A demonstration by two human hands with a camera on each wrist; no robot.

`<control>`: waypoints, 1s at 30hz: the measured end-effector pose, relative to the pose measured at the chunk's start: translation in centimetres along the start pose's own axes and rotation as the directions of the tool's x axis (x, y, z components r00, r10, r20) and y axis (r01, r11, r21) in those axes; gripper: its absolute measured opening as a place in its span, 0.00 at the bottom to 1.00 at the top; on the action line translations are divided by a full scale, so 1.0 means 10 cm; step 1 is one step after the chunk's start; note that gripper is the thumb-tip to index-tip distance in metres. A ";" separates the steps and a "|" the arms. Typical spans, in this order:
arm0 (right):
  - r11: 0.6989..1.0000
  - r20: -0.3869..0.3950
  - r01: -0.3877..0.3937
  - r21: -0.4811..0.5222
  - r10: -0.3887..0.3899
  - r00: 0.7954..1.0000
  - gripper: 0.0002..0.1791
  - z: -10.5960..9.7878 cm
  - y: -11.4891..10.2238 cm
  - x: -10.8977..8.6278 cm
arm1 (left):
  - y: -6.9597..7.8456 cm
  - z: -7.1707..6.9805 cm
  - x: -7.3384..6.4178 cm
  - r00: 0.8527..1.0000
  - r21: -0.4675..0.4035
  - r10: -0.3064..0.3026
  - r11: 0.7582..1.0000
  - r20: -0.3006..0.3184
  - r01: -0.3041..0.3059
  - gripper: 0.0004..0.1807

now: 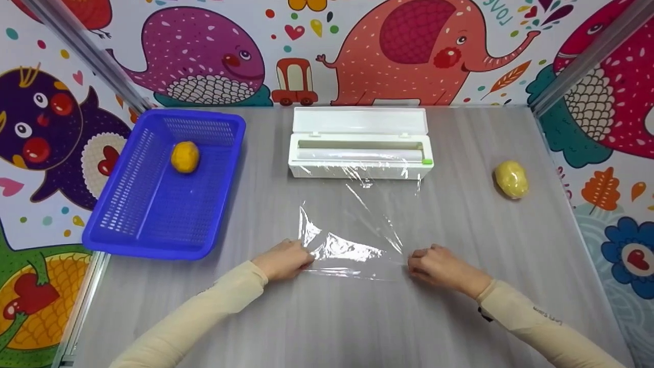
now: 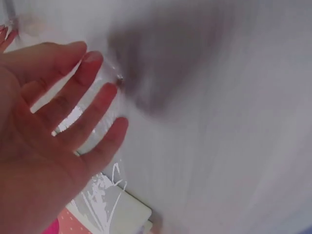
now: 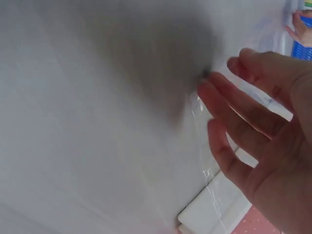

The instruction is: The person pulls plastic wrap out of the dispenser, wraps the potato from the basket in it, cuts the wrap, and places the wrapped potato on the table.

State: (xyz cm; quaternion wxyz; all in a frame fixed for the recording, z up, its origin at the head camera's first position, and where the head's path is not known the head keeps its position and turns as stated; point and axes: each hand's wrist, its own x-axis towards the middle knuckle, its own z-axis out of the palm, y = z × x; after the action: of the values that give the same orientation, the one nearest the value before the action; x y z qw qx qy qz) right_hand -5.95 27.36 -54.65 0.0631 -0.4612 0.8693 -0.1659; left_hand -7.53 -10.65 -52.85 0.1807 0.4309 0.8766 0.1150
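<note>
Where clear film (image 1: 352,249) stretches from white box (image 1: 358,137), left hand (image 1: 285,259) and right hand (image 1: 443,267) pinch its edges — thumb to finger.

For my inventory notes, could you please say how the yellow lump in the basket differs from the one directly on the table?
The basket lump is orange-yellow; the table lump is paler yellow. The basket lump looks duller; the table lump has glossy highlights. Both are roundish.

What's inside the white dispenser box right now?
A roll of cling film lies in the white dispenser box, its lid open. What lies beneath the roll is hidden.
</note>
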 end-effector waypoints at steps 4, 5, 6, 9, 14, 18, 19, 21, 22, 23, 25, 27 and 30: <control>0.994 -0.095 -0.008 -0.107 -0.002 0.995 0.09 0.10 -0.04 -0.02 | 0.06 0.06 -0.06 0.999 0.100 -0.032 0.995 0.012 0.031 0.05; 0.992 -0.116 -0.012 -0.127 -0.003 0.993 0.08 0.12 -0.04 -0.02 | 0.07 0.07 -0.08 0.999 0.113 -0.035 0.993 0.010 0.034 0.03; 0.990 -0.133 -0.017 -0.140 -0.002 0.991 0.07 0.14 -0.05 -0.02 | 0.08 0.09 -0.09 0.999 0.125 -0.036 0.992 0.006 0.035 0.01; 0.986 -0.174 -0.026 -0.163 -0.003 0.985 0.07 0.18 -0.06 -0.03 | 0.09 0.12 -0.12 0.999 0.128 -0.038 0.991 0.000 0.037 0.02; 0.981 -0.220 -0.025 -0.191 -0.017 0.975 0.08 0.21 -0.06 -0.07 | 0.06 0.16 -0.17 0.999 0.079 -0.032 0.996 0.006 0.032 0.07; 0.980 -0.232 -0.015 -0.200 -0.032 0.972 0.11 0.22 -0.05 -0.10 | 0.02 0.15 -0.19 0.999 0.038 -0.033 0.999 0.001 0.033 0.06; 0.980 -0.234 -0.013 -0.198 -0.034 0.972 0.12 0.22 -0.04 -0.10 | 0.01 0.14 -0.20 0.999 0.034 -0.033 0.999 -0.004 0.033 0.05; 0.981 -0.237 -0.010 -0.194 -0.036 0.971 0.13 0.22 -0.03 -0.11 | -0.02 0.09 -0.20 0.999 0.016 -0.041 0.999 -0.006 0.041 0.04; 0.982 -0.237 -0.010 -0.189 -0.035 0.971 0.13 0.22 -0.03 -0.12 | -0.04 0.06 -0.20 0.999 0.003 -0.044 0.999 -0.006 0.044 0.05; 0.983 -0.236 -0.009 -0.186 -0.035 0.971 0.12 0.22 -0.02 -0.12 | -0.07 0.02 -0.20 0.999 -0.013 -0.048 0.999 -0.002 0.048 0.05; 0.984 -0.231 -0.008 -0.180 -0.034 0.972 0.12 0.23 -0.02 -0.12 | -0.12 -0.10 -0.19 0.998 -0.048 -0.056 0.997 -0.003 0.056 0.05; 0.984 -0.226 -0.008 -0.179 -0.033 0.974 0.12 0.23 -0.02 -0.13 | -0.18 -0.28 -0.17 0.997 -0.097 -0.078 0.992 0.001 0.078 0.03; 0.985 -0.210 -0.016 -0.170 -0.021 0.978 0.13 0.24 -0.03 -0.13 | -0.29 -0.60 -0.16 0.991 -0.175 -0.135 0.976 -0.005 0.132 0.03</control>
State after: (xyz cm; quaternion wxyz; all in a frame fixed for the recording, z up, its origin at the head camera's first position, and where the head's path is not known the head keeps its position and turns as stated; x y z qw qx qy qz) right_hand -4.31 27.75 -56.90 -0.0692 -0.4459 0.8815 -0.1391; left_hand -11.21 -13.93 -48.14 0.2175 0.3527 0.8916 0.1826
